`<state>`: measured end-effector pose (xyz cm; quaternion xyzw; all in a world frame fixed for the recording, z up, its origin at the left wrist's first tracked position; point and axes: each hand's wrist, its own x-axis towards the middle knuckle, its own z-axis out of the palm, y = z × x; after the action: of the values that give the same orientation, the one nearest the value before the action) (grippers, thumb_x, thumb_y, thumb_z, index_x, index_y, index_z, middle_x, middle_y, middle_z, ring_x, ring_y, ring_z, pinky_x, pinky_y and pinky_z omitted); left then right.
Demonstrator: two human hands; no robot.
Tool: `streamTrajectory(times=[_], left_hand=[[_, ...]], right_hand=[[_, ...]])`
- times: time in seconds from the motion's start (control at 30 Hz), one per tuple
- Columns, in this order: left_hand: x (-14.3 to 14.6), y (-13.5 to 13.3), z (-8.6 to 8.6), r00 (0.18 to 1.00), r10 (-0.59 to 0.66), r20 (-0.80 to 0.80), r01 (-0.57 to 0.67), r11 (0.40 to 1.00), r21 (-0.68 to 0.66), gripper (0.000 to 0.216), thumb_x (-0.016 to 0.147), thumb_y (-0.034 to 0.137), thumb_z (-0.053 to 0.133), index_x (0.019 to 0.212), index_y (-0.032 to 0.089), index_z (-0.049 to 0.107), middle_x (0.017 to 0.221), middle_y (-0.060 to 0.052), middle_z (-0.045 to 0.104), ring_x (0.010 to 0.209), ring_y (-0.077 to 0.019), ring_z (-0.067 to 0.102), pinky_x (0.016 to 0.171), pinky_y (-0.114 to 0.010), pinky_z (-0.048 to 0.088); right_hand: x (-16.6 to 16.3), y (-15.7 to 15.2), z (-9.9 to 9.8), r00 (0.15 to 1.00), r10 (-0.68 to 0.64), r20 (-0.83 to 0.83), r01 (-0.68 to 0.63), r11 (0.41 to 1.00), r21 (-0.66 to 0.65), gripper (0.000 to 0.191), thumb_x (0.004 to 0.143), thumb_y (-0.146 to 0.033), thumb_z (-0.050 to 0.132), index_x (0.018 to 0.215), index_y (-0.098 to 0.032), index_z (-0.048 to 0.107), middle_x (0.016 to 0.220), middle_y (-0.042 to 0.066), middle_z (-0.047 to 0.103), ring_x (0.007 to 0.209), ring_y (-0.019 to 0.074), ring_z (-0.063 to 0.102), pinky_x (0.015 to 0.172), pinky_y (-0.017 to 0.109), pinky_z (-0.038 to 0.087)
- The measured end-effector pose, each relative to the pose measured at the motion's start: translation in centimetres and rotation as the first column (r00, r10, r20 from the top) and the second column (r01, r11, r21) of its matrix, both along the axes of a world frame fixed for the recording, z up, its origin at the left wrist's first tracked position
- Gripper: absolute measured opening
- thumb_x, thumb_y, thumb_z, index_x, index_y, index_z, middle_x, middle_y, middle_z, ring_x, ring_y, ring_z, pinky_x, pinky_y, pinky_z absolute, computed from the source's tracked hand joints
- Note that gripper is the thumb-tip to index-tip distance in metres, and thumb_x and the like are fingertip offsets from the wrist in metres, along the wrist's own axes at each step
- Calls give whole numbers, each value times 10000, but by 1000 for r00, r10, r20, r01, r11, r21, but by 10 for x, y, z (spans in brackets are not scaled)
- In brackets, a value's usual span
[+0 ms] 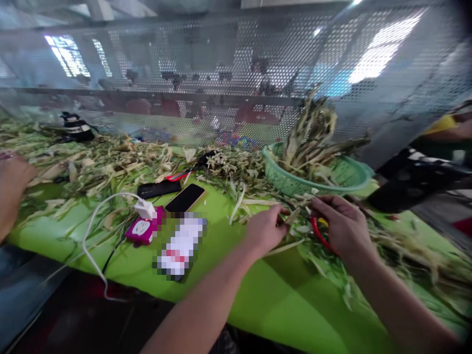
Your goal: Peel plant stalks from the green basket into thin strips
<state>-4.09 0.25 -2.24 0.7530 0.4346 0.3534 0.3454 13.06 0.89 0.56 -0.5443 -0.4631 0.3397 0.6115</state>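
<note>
My left hand (266, 228) pinches a pale green-brown leaf strip (294, 216) between thumb and fingers, low over the green table cover. Close by on the right, my right hand (346, 226) is closed around scissors with a red loop handle (320, 237); their blades are mostly hidden. Leaf scraps (302, 229) lie under and between both hands. Just behind them stands a green plastic basket (317, 187) with a bundle of long dried leaves (311, 130) rising from it.
Leaf trimmings (92, 162) cover the table's back and left. Left of my hands lie two dark phones, one with a bare screen (186, 197), a blurred-out phone (180, 248), a magenta power strip (141, 228) and red-handled scissors (177, 177). Another person's hand (14, 177) shows far left.
</note>
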Motion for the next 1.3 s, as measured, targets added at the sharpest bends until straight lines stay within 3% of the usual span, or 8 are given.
streamTrajectory(times=[0.17,0.43,0.57,0.73,0.9,1.03,1.2,1.3], left_hand=[[4,-1,-1,996,-37,-75,35,999,-16,185,832,251,551,955,220,686,925,-45,734,805,-192,662,742,-310,513],[9,-2,-4,990,-105,-89,99,993,-68,213,808,278,541,944,236,700,898,-23,739,753,-177,641,728,-281,501],[7,-3,-1,995,-85,-56,80,993,-91,212,810,286,539,937,233,699,882,-24,735,747,-174,637,731,-284,496],[10,-4,0,996,-83,-40,79,992,-101,202,803,267,542,936,230,689,878,-29,734,771,-187,643,734,-303,484],[10,-8,5,995,-77,66,84,991,-107,168,815,229,535,901,203,676,873,-29,721,771,-168,630,700,-276,459],[8,-12,9,994,-84,74,88,995,-57,170,822,208,511,876,195,672,869,-22,715,771,-161,620,695,-266,437],[11,-13,7,995,-95,-18,95,995,-42,170,826,222,511,851,187,675,804,-25,699,718,-163,601,642,-261,403],[13,-14,5,994,-104,-46,104,995,-6,193,845,240,492,856,186,676,802,-31,693,719,-167,590,637,-267,387]], right_hand=[[-4,16,25,996,46,-77,-47,999,-1,339,546,-393,842,723,-171,656,684,-14,595,564,85,503,500,193,426],[-46,99,59,979,200,43,-197,978,-72,245,676,-350,750,781,-165,630,714,12,650,511,77,519,498,205,423],[-58,128,67,945,282,166,-253,951,-176,239,753,-301,693,935,-166,617,865,56,699,652,122,642,529,206,421],[-31,104,64,910,282,304,-250,958,-140,319,705,-327,739,964,-165,649,858,42,696,688,136,643,561,220,423],[17,44,51,757,469,455,-387,883,-267,337,744,-437,688,944,-166,687,857,42,710,692,155,634,696,308,494],[51,8,50,630,513,583,-350,858,-376,311,750,-456,676,879,-179,728,805,30,715,735,185,636,698,309,490],[88,11,65,747,370,552,-256,927,-274,343,713,-473,691,872,-171,725,772,33,719,657,182,628,652,315,497],[106,37,74,738,241,630,-164,970,-179,303,731,-439,659,877,-178,712,772,33,724,657,186,633,646,308,489]])
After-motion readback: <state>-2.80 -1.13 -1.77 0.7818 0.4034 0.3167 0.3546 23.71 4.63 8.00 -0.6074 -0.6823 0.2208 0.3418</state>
